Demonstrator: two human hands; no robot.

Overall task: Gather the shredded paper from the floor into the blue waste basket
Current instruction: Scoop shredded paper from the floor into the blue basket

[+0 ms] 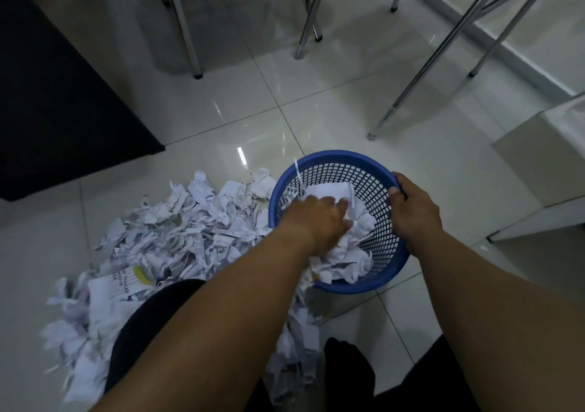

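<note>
Hands at the basket, paper heaped on the floor

The left hand presses down on paper inside the blue basket, while the right hand grips its far-right rim. A pile of shredded paper lies on the tiles just left of the basket, chair legs beyond.

Glossy pale tiles cover the floor, with thin grout lines and small bright glints of overhead light. Chrome legs of chairs or tables stand along the top. A dark cabinet fills the left side. A white unit sits at right, beside a pale skirting.
</note>
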